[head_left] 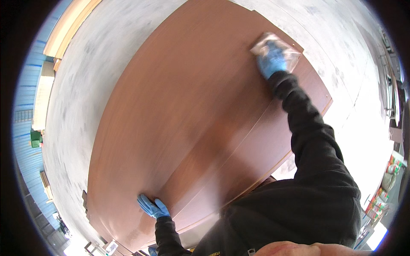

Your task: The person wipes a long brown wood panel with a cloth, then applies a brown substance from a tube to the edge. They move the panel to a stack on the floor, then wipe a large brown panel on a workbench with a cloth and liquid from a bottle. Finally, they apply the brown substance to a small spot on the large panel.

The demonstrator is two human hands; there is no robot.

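A large reddish-brown wood-grain panel (171, 106) stretches in front of me, with a thin seam running lengthwise near its right side. My right hand (272, 62), in a blue glove, reaches out to the far right part of the panel. Under its fingers is a crumpled, pale, brown-tinted cloth (292, 53), pressed on the surface and slightly blurred. My left hand (153, 207), also blue-gloved, lies flat on the panel at the near left, fingers stretched out and holding nothing. A darker band crosses the panel between the two hands.
Beyond the panel spreads a mottled grey-white floor (77, 98). Pale timber boards (70, 30) lie at the upper left beside a blue corrugated wall (25, 111). A green object (36, 138) sits by that wall. Colourful packages (378, 202) stand at the far right.
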